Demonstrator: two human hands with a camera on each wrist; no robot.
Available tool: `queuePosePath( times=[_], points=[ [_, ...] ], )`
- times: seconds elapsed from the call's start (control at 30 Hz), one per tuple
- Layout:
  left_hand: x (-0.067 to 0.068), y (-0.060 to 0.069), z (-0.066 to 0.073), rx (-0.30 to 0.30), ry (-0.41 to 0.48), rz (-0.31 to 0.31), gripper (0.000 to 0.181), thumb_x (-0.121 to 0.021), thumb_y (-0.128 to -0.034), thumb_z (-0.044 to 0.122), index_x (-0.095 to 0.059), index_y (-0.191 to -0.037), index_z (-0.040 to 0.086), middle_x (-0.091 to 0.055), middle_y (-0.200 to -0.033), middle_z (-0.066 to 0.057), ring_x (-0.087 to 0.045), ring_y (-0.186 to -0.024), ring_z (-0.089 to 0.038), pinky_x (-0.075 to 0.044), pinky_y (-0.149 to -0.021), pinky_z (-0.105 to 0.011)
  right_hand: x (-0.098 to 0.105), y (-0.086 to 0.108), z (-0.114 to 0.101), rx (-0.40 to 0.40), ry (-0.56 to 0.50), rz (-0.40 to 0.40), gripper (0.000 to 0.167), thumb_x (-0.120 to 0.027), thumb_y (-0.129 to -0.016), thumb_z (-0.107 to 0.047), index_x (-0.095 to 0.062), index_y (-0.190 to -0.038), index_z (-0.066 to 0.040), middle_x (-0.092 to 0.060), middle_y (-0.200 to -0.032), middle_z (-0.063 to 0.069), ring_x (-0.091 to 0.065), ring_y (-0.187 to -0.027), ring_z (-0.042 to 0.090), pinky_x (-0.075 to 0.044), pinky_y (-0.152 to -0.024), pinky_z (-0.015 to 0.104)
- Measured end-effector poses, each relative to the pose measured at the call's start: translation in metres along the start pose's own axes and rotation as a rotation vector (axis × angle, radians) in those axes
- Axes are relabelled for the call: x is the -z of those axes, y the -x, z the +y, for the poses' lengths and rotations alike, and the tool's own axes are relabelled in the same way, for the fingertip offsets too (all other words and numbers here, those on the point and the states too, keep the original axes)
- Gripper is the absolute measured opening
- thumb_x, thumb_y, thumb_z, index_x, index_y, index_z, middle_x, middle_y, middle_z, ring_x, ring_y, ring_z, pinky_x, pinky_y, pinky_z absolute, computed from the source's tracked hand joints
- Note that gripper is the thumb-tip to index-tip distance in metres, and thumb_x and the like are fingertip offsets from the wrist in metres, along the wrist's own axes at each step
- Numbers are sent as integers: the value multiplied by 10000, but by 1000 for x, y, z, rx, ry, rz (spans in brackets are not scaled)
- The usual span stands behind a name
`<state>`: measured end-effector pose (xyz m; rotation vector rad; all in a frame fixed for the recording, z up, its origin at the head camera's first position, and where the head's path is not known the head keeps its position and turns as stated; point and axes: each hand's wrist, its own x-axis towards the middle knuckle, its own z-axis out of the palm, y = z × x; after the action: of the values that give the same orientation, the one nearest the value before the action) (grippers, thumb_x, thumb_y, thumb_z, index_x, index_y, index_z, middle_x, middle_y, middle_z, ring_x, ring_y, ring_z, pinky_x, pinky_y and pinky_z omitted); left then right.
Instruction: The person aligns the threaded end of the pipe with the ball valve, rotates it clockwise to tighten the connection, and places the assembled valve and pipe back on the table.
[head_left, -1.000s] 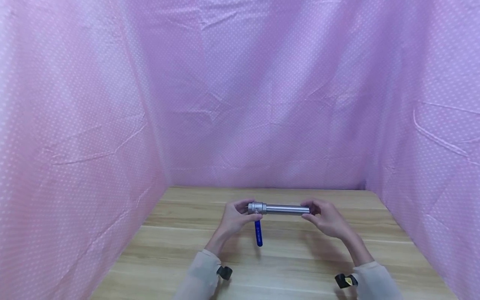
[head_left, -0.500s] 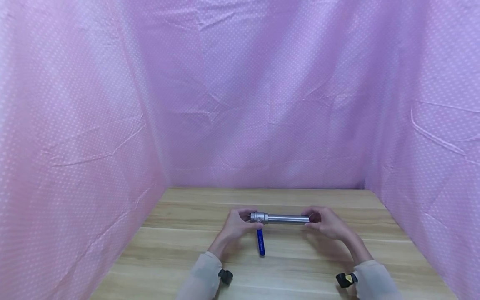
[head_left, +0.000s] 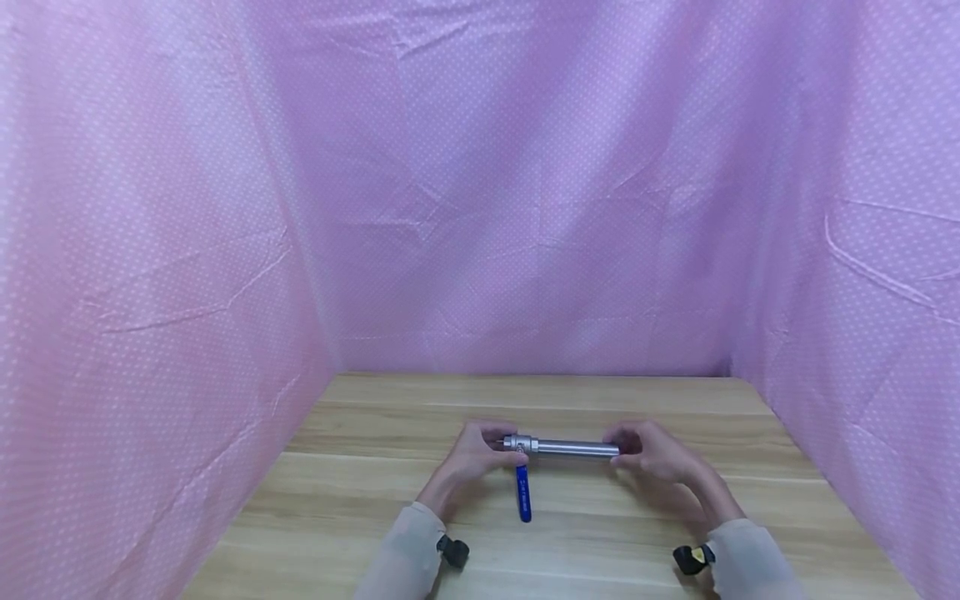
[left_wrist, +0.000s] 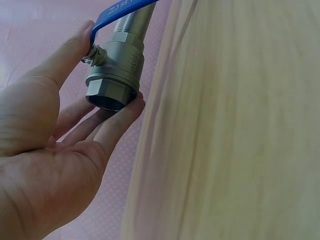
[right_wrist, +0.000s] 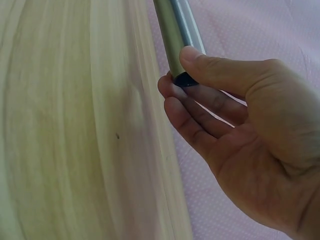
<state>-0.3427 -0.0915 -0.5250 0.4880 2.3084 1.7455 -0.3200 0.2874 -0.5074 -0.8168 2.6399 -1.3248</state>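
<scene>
A steel ball valve (head_left: 519, 444) with a blue lever handle (head_left: 524, 493) is joined to a straight metal pipe (head_left: 577, 448), which runs to the right. My left hand (head_left: 471, 454) holds the valve end between thumb and fingers. In the left wrist view the thumb lies by the blue lever, and the hexagonal open end of the valve (left_wrist: 116, 75) faces the palm. At the other end my right hand (head_left: 654, 452) pinches the pipe. Its thumb lies over the pipe's end (right_wrist: 181, 45) in the right wrist view, with fingertips underneath.
Below the hands is a wood-grain table (head_left: 585, 550). Pink dotted cloth (head_left: 540, 208) hangs behind it and along both sides. A small black camera is strapped on each wrist, the left camera (head_left: 453, 551) and the right camera (head_left: 692, 559).
Both hands have brought the valve and pipe lower in the head view, toward the person. The lever still points toward the person, and both holds stay the same.
</scene>
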Motion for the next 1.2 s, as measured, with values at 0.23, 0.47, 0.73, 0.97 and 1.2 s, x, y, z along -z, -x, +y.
queuePosePath(
  times=[0.23, 0.47, 0.73, 0.97, 1.2],
  points=[
    [-1, 2, -2, 65, 23, -10, 569, -983, -872, 194, -768, -1382, 62, -839, -1303, -93, -793, -1177, -222, -644, -1185, -479, -3, 1, 3, -5, 11, -15, 244, -843, -971, -49, -773, -1205, -43, -796, -1064, 55, -675, -948, 27, -615, -816, 172],
    [-3, 4, -1, 65, -15, -14, 469, -982, -874, 206, -808, -1300, 114, -846, -1228, -64, -774, -1116, -209, -669, -1074, -404, -6, 4, 4, -45, 48, -43, 220, -826, -979, -61, -784, -1192, -98, -774, -1067, 17, -669, -965, 75, -596, -829, 173],
    [-4, 4, 0, 63, -17, -25, 377, -989, -867, 197, -841, -1209, 139, -841, -1116, -29, -762, -996, -170, -636, -936, -277, -9, 5, 4, -65, 62, -55, 201, -827, -973, -75, -791, -1158, -143, -763, -1025, 3, -653, -925, 80, -572, -787, 178],
    [-5, 2, 0, 66, 7, -24, 398, -988, -864, 181, -832, -1225, 114, -839, -1107, -49, -773, -980, -179, -658, -928, -287, -8, 4, 3, -48, 48, -66, 206, -828, -964, -53, -794, -1153, -126, -757, -1007, 13, -647, -912, 82, -559, -772, 170],
    [-1, 6, 0, 91, -41, -40, 672, -990, -875, 313, -730, -1458, 104, -811, -1346, -39, -752, -1228, -219, -632, -1190, -496, -6, 4, 4, -32, 59, -68, 200, -820, -1002, -135, -791, -1195, -90, -796, -1089, 20, -701, -1011, 70, -616, -906, 172]
  ],
)
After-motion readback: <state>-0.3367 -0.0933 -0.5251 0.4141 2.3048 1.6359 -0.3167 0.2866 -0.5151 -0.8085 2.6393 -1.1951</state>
